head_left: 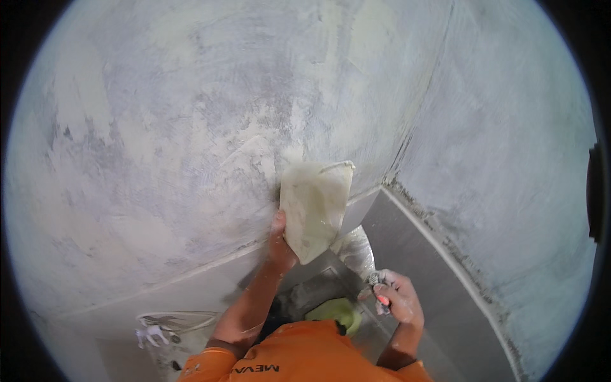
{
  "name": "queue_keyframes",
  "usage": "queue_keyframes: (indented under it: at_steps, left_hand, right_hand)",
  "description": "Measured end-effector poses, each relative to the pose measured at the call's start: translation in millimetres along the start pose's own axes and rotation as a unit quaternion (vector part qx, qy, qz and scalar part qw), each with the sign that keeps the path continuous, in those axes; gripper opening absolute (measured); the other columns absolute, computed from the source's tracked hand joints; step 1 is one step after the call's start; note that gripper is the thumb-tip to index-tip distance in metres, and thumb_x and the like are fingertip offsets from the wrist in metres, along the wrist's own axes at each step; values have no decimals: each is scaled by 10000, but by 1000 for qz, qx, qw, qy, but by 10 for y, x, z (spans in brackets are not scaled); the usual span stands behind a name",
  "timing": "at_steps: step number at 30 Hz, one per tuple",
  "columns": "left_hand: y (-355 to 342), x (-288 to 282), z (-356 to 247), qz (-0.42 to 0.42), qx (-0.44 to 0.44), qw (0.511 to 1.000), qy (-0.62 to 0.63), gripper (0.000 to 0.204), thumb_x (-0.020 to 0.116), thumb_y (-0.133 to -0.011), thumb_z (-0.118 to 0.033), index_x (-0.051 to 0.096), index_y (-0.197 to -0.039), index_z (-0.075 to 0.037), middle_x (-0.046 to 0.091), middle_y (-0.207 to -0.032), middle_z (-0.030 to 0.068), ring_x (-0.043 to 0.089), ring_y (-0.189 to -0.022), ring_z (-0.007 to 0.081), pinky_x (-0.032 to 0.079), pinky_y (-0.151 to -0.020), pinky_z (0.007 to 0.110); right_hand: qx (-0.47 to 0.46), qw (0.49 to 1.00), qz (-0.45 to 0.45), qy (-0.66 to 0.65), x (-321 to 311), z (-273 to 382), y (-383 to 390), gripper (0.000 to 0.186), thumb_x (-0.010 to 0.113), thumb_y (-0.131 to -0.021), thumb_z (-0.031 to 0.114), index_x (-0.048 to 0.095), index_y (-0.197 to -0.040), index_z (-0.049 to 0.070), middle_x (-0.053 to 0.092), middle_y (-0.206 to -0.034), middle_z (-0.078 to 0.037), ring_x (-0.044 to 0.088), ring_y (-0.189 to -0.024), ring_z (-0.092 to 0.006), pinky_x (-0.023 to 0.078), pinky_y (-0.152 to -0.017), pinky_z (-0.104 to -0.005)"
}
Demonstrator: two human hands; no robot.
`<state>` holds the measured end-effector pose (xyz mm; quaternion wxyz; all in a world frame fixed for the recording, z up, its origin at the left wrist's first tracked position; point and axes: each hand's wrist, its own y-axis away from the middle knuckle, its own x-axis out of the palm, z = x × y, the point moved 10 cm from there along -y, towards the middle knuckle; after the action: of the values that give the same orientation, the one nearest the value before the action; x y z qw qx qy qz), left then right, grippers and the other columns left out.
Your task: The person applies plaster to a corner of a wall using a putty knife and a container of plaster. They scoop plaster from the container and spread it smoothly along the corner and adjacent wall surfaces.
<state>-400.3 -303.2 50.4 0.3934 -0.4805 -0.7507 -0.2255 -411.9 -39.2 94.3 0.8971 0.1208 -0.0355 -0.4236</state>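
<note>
My left hand point(280, 245) grips the left edge of a flat, cream-white board point(312, 213) coated with filler. The board is tilted up close to the patchy plastered wall point(203, 127), with a thicker ridge of filler along its top right edge. Whether it touches the wall I cannot tell. To the right and lower, my right hand point(401, 298) is closed around the handle of a putty knife with a red end. Its broad, smeared blade point(356, 251) points up and left, beneath the board's lower right side. White residue covers the fingers of my right hand.
Grey tiles point(414, 254) line the lower part of both walls, which meet in a corner right of the board. A yellow-green object point(336, 313) lies below, partly hidden by my orange shirt. At lower left is a pale surface point(191, 337) with a whitish crumpled thing point(151, 334).
</note>
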Motion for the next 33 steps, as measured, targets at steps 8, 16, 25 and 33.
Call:
queue_keyframes:
  at_steps: [8,16,25,33]
  left_hand:
    - [-94,571,97,122,93,986,-66,555,525,-1009,-436,431,-1393,-47,564,-1251,89,561,-1161,177,463,-992,343]
    - [-311,341,628,75,48,995,-51,560,486,-1037,-397,365,-1449,-39,534,-1317,95,548,-1200,195,452,-1026,360]
    - [-143,75,826,-12,-84,996,7,640,354,-1038,-580,434,-1468,-113,554,-1402,88,559,-1267,263,460,-1056,454]
    - [180,-201,490,-36,-86,996,-12,668,326,-1034,-604,452,-1462,-108,556,-1396,86,546,-1274,261,442,-1063,461]
  right_hand:
    - [-6,996,-71,49,-160,12,-15,237,541,-942,124,632,-1087,-40,723,-800,-147,562,-467,-120,438,-434,-245]
    - [1,996,-82,-45,-154,-133,-154,211,536,-962,139,633,-1052,-26,693,-739,-130,576,-480,-134,443,-429,-259]
    - [-61,939,-48,-334,-333,-162,-548,431,499,-983,311,605,-1174,-60,657,-709,-128,555,-459,-151,408,-402,-265]
    - [-185,929,-140,-289,-467,-5,-1352,277,584,-946,131,583,-1197,15,593,-778,-71,527,-575,-150,408,-528,-277]
